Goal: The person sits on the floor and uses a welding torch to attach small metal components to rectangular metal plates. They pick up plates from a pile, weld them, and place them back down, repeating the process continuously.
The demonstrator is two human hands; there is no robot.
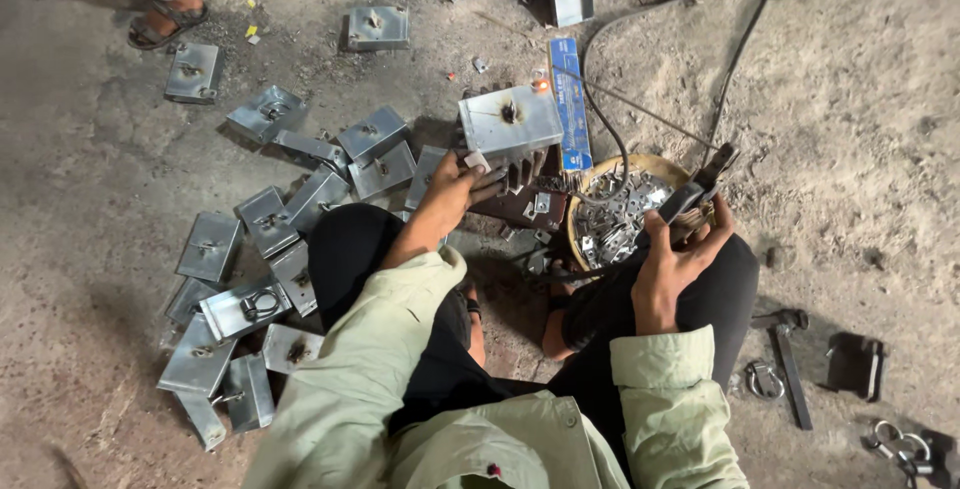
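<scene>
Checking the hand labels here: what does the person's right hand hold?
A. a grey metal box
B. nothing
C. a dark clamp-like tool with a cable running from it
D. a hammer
C: the right hand grips the dark clamp-like tool over the bowl of small metal parts; the hammer lies untouched on the ground.

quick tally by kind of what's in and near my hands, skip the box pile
metal box in left hand: 1
black clamp tool in right hand: 1
round basket: 1
blue packet: 1
hammer: 1
total: 5
</scene>
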